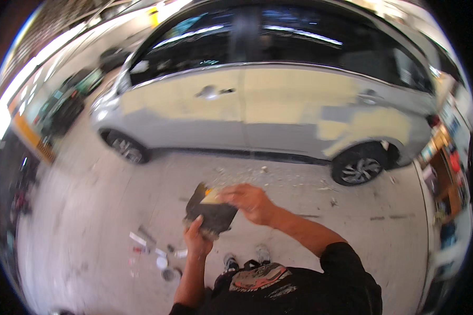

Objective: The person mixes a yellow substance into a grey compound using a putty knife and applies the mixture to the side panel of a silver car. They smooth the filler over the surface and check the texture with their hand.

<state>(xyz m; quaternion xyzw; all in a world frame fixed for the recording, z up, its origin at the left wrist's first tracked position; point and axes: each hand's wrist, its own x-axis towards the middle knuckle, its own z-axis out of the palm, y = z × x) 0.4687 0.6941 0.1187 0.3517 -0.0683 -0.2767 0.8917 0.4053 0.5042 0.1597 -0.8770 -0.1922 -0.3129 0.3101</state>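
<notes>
My left hand (197,236) grips a dark, putty-smeared flat board (215,218) from its lower left, thumb on the face. My right hand (247,202) is closed over the board's upper right on a spreader (213,198) that looks cream-coloured, or coated in cream putty, with a small orange bit at its top; its exact shape is partly hidden by my fingers. Beyond my hands stands a silver car (278,136) with broad pale yellow filler patches (294,84) across both doors and above the rear wheel.
Tools, white strips and cans (171,274) lie on the floor (100,220) left of my feet. Pale crumbs lie below the car's sill. A cluttered shelf (446,184) stands at the right, a yellow post (29,134) and other vehicles (63,107) at the left.
</notes>
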